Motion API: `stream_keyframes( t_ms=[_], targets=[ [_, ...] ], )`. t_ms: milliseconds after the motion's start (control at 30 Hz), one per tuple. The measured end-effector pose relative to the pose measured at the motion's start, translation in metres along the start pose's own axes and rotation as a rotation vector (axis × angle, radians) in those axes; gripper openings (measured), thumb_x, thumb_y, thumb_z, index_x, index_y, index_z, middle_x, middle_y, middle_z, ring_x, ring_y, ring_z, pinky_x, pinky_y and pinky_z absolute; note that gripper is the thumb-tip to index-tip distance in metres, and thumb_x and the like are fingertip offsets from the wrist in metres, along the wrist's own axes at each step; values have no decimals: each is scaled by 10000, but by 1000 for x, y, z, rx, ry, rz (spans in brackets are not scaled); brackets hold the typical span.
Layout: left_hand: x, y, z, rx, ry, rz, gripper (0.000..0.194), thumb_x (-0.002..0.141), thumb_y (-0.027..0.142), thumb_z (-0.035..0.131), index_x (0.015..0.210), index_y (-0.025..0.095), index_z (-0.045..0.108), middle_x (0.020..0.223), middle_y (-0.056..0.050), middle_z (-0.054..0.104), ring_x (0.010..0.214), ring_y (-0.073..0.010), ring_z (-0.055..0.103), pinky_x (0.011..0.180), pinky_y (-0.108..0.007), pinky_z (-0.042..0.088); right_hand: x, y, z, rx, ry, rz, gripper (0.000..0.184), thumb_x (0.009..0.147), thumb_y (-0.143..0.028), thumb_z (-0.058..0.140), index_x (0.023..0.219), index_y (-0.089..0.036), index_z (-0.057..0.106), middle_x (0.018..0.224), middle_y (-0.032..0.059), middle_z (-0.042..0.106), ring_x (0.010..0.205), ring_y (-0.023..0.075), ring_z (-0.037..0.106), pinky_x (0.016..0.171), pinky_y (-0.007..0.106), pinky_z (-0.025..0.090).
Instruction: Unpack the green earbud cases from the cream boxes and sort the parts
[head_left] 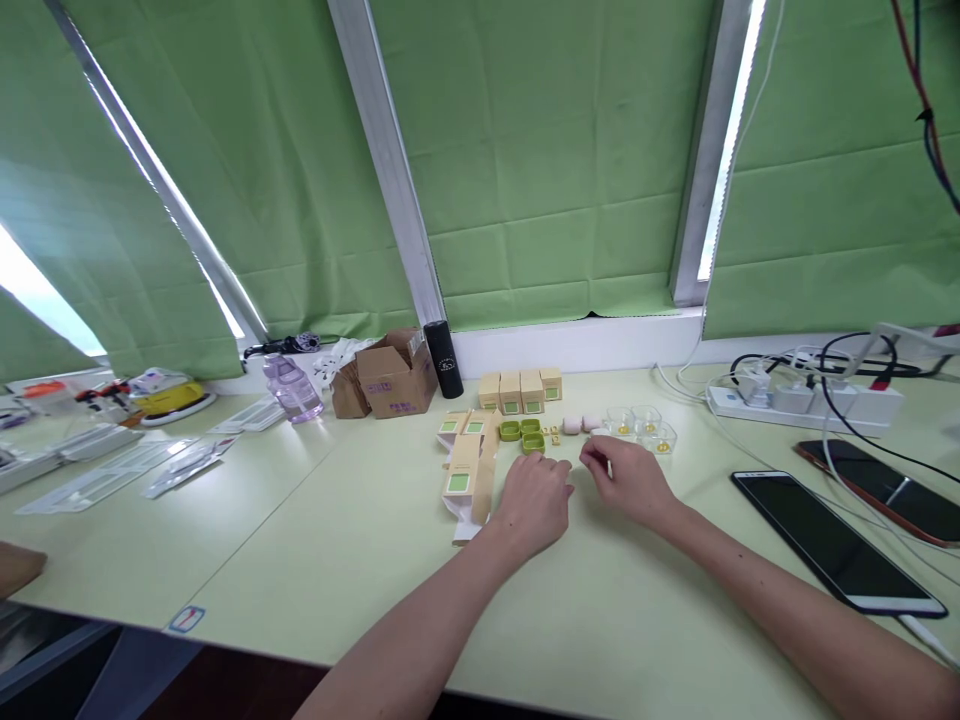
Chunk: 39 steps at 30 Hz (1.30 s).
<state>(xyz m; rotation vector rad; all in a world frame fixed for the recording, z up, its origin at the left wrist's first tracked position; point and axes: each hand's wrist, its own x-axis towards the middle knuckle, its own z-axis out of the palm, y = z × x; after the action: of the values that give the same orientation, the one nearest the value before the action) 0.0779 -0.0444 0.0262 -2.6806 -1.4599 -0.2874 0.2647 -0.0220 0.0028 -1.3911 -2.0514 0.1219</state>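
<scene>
Bright; daylight glares through window gap point(37, 285) at 9 o'clock, slit point(732, 145) at 2 o'clock. Bench point(300, 560) sheen toward 9 o'clock. Shadows soft under left hand point(534, 500), right hand point(624, 475). Edges stretched, wide-angle; small parts soft.

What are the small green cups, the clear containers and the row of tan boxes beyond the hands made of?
Green cups: probably smooth plastic, from their even colour and rounded corners. Clear containers: likely glossy plastic, though glass is possible; yellow pieces show through. Tan boxes: apparently matte cardboard, with straight edges.
</scene>
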Motion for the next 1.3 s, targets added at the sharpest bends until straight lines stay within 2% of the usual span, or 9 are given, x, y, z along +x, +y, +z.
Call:
stream_keyframes(
  t_ms=[67,133,333,533,700,867,1067,1200,1300],
  targets=[
    [1,-1,0,-21,-17,-4,109,962,204,532,996,187,634,981,-105,737,975,-285,643,775,-387,431,14,4,-4,-10,22,7,245,976,-286,468,979,-244,710,893,32,752,775,188,654,682,301,421],
    [2,-2,0,-32,-32,-5,104,956,188,535,944,187,638,948,-107,738,965,-283,654,768,-379,430,31,8,-8,-58,11,14,289,965,-303,504,1170,-277,706,934,32,758,864,210,661,686,306,423],
    [3,-6,6,-44,-2,-7,111,955,199,544,881,191,626,945,-101,741,958,-272,665,784,-370,429,90,22,-7,-342,-111,23,483,968,-287,508,1449,-280,550,1117,67,750,1104,274,577,782,349,440],
    [4,-8,6,-36,-12,-8,118,950,208,549,863,190,627,946,-102,745,954,-269,667,792,-376,429,135,34,5,-417,-158,30,554,954,-303,560,1499,-253,477,1335,150,642,1267,339,453,991,439,383],
    [5,-9,6,-40,9,-6,134,946,214,542,855,190,637,949,-104,748,946,-272,668,792,-381,428,159,37,18,-437,-209,70,627,938,-350,590,1531,-274,402,1417,172,547,1331,357,391,1019,455,370],
    [5,-10,6,-49,1,-4,136,944,214,534,868,191,644,963,-108,749,956,-271,665,802,-387,432,174,37,30,-446,-229,140,741,945,-382,571,1595,-250,239,1464,207,469,1388,379,340,1037,479,369],
    [5,-9,6,-34,-10,3,121,945,214,535,888,191,639,998,-103,746,976,-276,663,825,-397,435,189,39,36,-432,-277,184,881,937,-414,582,1634,-266,64,1622,225,265,1493,408,222,1077,508,355],
    [5,-8,6,-30,-31,4,132,956,225,527,900,188,640,1017,-111,739,990,-280,657,837,-403,436,190,44,39,-413,-330,165,718,932,-366,615,1570,-285,296,1688,186,154,1534,421,147,1094,535,328],
    [6,-8,8,-26,-24,3,131,951,226,535,911,180,651,1026,-121,733,992,-279,652,842,-404,441,187,47,39,-396,-325,129,557,938,-307,621,1462,-254,439,1659,166,259,1514,382,214,1091,496,329]
  ],
)
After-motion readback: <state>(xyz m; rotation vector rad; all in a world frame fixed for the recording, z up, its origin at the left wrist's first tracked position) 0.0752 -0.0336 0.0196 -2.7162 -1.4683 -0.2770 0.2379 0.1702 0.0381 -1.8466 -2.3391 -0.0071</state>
